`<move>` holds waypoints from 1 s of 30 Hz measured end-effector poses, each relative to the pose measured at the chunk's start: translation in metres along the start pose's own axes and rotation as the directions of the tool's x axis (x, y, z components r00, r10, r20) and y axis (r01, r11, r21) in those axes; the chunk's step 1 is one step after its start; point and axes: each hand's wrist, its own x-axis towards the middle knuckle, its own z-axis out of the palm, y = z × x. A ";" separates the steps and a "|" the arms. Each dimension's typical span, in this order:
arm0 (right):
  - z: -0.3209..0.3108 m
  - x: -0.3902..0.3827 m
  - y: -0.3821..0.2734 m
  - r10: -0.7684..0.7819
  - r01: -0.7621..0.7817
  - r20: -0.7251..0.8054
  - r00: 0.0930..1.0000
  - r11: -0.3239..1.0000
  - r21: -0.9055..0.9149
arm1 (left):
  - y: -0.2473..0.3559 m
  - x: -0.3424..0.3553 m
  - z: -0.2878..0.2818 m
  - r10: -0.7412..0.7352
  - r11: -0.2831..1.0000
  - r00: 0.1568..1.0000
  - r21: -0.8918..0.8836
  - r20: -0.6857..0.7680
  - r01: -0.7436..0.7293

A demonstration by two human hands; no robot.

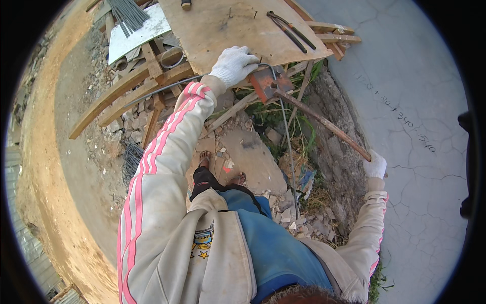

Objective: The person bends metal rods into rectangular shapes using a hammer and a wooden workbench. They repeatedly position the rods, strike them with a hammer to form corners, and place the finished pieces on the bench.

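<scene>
My left hand [234, 66], in a white knitted glove, is closed over a thin steel rod [289, 152] at the near edge of a wooden board [217, 30]. The rod runs out leftward past my wrist. Right of the hand it bends sharply at a rusty red metal block [264, 83], and its other end hangs down toward the rubble. A long rusty bar handle [326, 124] slopes from the block down to the right. My right hand [374, 164], also gloved, is wrapped round the handle's lower end.
Long-handled pincers [291, 31] lie on the board, where two nails stick up. Several cut rods [126, 16] rest on a white sheet [139, 38] at the far left. Wooden beams [119, 99] jut out below. A cracked grey wall [405, 101] rises on the right; rubble surrounds my feet.
</scene>
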 end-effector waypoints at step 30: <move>-0.021 -0.183 -0.145 0.455 -0.460 -0.106 0.884 0.888 -0.023 | -0.009 0.003 -0.001 0.008 0.994 1.000 -0.111 -0.025 -0.011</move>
